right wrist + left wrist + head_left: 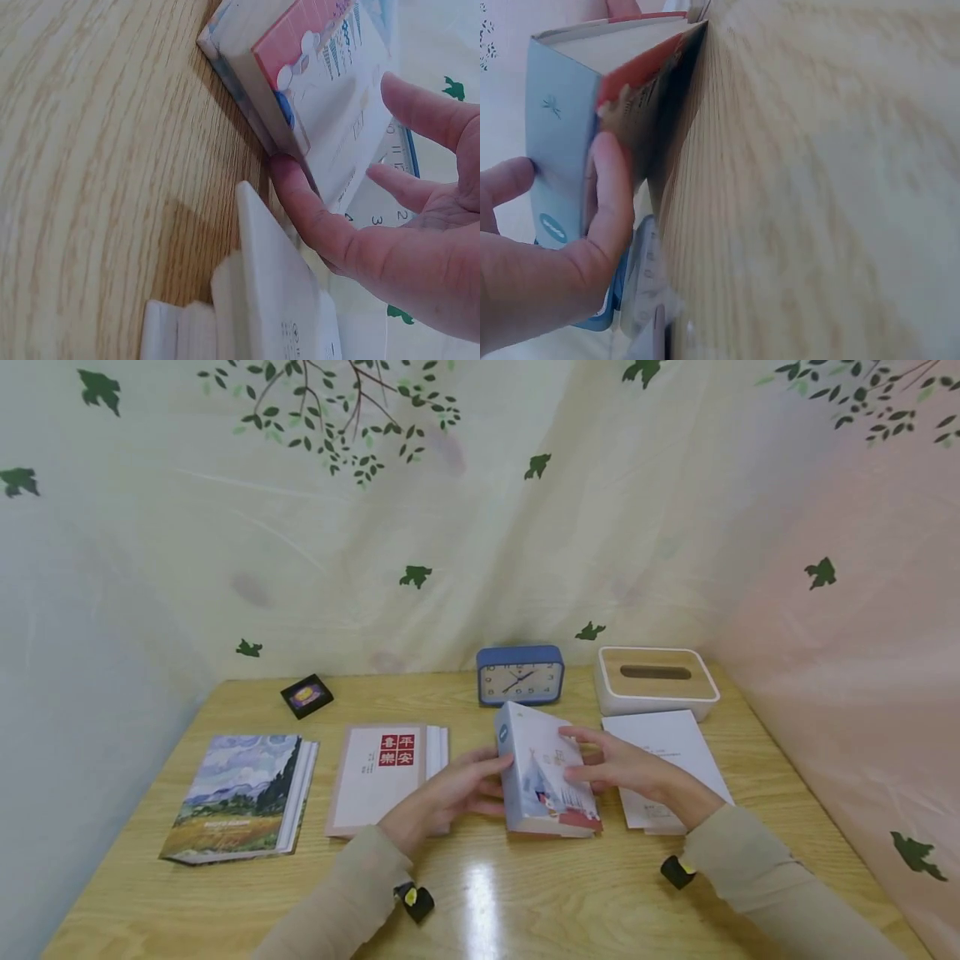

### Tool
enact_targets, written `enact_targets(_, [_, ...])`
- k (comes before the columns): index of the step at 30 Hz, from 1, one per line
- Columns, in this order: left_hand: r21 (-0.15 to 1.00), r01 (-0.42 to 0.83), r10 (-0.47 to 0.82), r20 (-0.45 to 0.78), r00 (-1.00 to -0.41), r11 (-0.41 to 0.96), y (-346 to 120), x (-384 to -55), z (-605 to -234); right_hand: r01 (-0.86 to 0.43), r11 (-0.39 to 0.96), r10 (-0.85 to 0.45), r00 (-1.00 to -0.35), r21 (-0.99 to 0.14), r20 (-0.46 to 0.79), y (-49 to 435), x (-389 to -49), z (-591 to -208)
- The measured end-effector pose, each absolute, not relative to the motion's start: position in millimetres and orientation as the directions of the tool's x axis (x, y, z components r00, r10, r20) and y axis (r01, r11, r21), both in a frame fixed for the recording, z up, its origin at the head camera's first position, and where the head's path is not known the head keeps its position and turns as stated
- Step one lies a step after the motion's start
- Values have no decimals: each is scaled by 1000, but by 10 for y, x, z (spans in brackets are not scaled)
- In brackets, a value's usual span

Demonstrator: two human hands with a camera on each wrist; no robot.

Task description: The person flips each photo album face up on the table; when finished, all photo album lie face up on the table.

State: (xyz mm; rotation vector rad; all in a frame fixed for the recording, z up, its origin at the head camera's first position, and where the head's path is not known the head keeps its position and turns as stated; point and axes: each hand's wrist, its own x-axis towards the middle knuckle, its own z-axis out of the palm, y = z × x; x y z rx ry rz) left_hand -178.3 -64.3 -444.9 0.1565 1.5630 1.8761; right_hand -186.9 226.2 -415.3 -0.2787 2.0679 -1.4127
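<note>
A thick book (536,768) with a pale blue spine and a snowy illustrated cover is between my two hands, tilted with its spine side raised off the table. My left hand (468,785) grips it at the spine; in the left wrist view the thumb lies against the spine (559,135) and a finger reaches under the back cover. From the other side my right hand (630,768) holds the book, fingers over the front cover and one digit at the lower page edge in the right wrist view. A white book (660,739) lies beneath the right forearm.
Behind the held book stands a blue clock (520,681), with a white tissue box (652,703) to its right. Leftward lie a pink-edged book (367,793) with red characters and a landscape-cover book (232,802). A small black square item (307,695) sits near the back.
</note>
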Motion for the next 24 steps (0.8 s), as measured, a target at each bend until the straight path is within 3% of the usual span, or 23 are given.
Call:
enact_targets(12, [928, -356, 483, -362, -797, 109, -734, -1797, -4458, 74, 563, -414, -837, -823, -359, 2266, -1944, -4226])
enact_targets(24, [942, -293, 470, -335, -816, 163, -715, -1782, -4472, 52, 540, -436, -836, -840, -332, 2255, -1963, -4285])
